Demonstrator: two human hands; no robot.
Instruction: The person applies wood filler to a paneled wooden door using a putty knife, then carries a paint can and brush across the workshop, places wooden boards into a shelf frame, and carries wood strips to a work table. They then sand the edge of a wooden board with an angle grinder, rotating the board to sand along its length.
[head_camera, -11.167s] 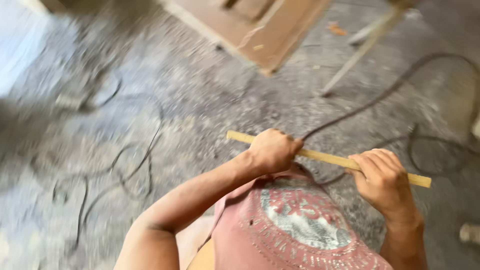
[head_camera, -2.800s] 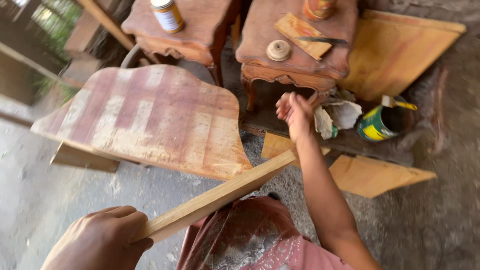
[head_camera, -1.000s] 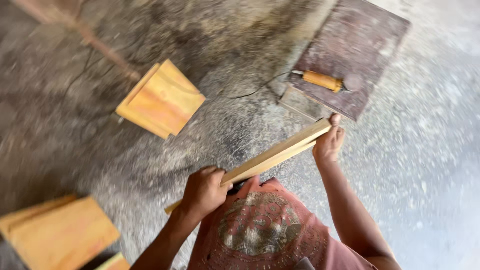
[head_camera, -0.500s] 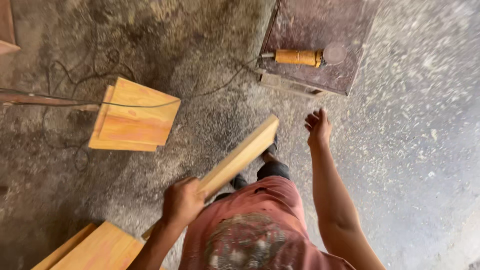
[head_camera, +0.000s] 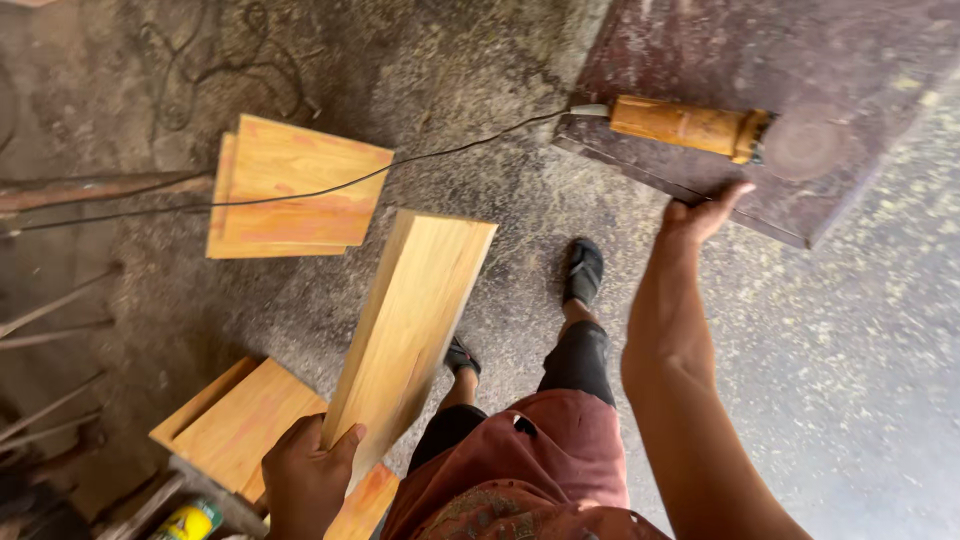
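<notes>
The left hand (head_camera: 308, 478) grips the near end of a pale plank (head_camera: 410, 322), fingers wrapped on its edge — its long axis runs up and away from the body. The right hand (head_camera: 700, 212) reaches forward, fingers spread and holding nothing, touching the edge of a dark board (head_camera: 760, 60) just below an orange-handled tool (head_camera: 685, 126) lying crosswise.

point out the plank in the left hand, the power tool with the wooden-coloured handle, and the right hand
plank (head_camera: 410, 320), head view, middle of its broad face
power tool (head_camera: 685, 127), head view, middle of its handle
right hand (head_camera: 700, 215), head view, back of the hand
</notes>
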